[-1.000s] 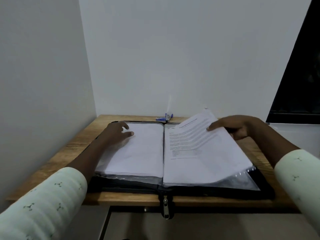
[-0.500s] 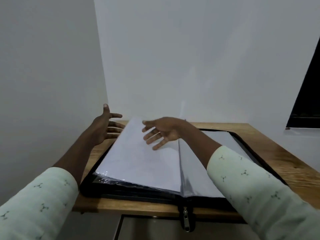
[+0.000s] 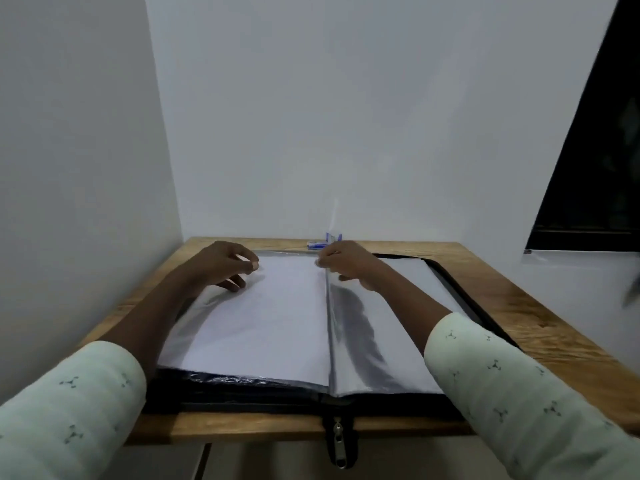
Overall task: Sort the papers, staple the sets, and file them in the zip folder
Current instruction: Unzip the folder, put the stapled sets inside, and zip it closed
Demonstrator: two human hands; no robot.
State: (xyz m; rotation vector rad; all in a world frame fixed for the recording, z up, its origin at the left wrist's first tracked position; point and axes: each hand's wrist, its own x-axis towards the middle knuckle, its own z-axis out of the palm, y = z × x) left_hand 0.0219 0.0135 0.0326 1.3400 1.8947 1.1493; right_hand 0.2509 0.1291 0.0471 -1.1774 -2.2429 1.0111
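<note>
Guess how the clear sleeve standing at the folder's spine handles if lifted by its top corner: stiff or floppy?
Probably floppy: the clear sleeve looks thin and see-through, and it stands where the right hand pinches its top. Likely slippery, given the glossy sheen. Probably light, though I cannot tell whether it holds paper.

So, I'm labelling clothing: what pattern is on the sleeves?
Pale green with small dark three-pronged motifs, clearest on the right sleeve in the head view.
</note>
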